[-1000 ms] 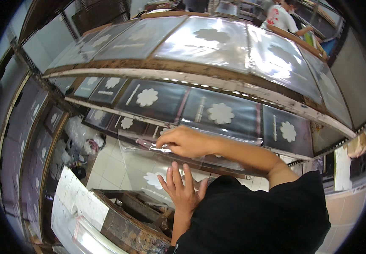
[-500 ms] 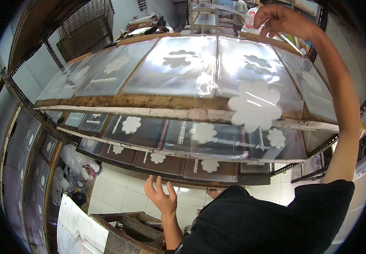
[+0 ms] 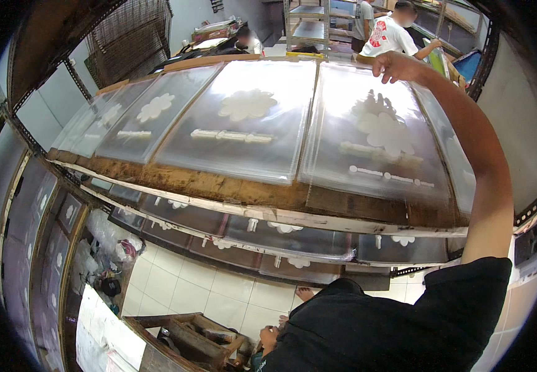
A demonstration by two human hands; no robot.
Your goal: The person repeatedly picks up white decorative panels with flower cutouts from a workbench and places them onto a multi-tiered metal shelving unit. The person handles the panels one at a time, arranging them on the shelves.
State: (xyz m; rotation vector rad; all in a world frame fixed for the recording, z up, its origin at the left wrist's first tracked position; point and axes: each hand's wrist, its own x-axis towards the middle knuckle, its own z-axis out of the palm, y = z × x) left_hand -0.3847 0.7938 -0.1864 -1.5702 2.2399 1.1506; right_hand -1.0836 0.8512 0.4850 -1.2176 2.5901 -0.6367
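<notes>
Wooden rack [image 3: 219, 186], top shelf: clear plastic sheets with white flower prints laid side by side. My right hand [image 3: 395, 65] reaches to the far edge of the rightmost sheet [image 3: 374, 136], fingers curled loosely onto its rim; whether they pinch it I cannot tell. More printed sheets [image 3: 293, 239] on the shelf below. My left hand [image 3: 269, 338] hangs low near the tiled floor [image 3: 200, 291], mostly hidden, its state unclear. A person in a white shirt [image 3: 389, 34] stands beyond the rack.

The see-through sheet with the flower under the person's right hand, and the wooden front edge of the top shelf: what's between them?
Nothing else: in the head view the sheet under the right hand runs down to the wooden edge.
</notes>
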